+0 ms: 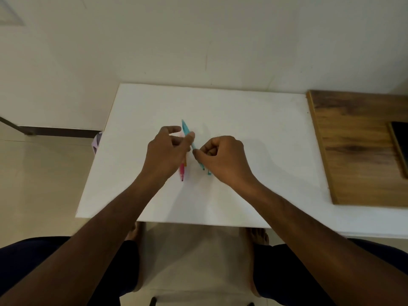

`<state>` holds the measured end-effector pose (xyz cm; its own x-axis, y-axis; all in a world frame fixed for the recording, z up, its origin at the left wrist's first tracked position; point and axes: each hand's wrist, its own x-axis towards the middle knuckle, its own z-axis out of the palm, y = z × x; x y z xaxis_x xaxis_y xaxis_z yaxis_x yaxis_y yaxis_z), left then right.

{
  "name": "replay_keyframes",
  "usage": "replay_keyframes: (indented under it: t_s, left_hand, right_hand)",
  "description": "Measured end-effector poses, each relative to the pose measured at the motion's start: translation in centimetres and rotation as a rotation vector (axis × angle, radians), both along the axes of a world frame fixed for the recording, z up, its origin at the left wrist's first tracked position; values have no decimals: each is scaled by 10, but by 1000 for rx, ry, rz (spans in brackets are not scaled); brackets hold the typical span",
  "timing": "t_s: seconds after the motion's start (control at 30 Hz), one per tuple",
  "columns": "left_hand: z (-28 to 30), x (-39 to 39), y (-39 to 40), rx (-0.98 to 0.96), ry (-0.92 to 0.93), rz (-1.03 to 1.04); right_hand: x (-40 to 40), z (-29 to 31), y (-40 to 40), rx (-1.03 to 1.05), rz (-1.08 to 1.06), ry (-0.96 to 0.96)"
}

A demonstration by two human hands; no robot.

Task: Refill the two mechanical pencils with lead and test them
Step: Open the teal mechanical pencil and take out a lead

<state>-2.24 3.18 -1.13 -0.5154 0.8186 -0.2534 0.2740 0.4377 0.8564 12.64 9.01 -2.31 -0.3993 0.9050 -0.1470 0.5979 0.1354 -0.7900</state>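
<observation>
While you looked down through the head camera, your two hands met just above the middle of the white bench [254, 129], and the teal mechanical pencil [186, 128] ran between them, its tapered end pointing toward the top of the frame. Your left hand [169, 151] had its thumb and a curled finger pinched round the upper barrel; the other fingers [173, 129] arched loosely above it. Your right hand [223, 160] was curled tight, pinching the lower stretch of the same pencil near its cap end. A small teal piece [209, 172] showed just below that hand, though I could not tell whether it was a loose cap or part of the barrel.

The pink mechanical pencil [182, 172] lay on the bench under your left wrist, only its lower end showing. Beside it a sliver of something orange [185, 162] peeked out, too hidden to name.

By my judgement these were light, stiff plastic barrels, smooth enough to roll or twist in a slack pinch, so a hold on the mid-barrel suited you better than one on the taper. Lead, if you handled it, would snap under any side load.

At the right of the frame lay a wooden board [357, 151] with a dark flat object [400, 146] on it.
</observation>
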Motion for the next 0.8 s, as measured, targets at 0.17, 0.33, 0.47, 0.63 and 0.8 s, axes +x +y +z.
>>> replay_keyframes:
  t_s: [0.17,0.33,0.47,0.63,0.8]
  left_hand:
    - [2,4,-1,150,-268,-16]
    - [5,16,-4,76,-135,-213]
    - [7,28,-9,62,-21,-291]
    - [12,31,-11,80,-53,-288]
    - [5,26,-7,72,-143,-319]
  right_hand:
    - [11,6,-10,-24,146,-58]
    - [31,24,17,-82,-72,160]
    - [36,26,25,-271,-31,263]
    - [38,25,24,-270,-9,304]
    - [43,29,29,-170,86,251]
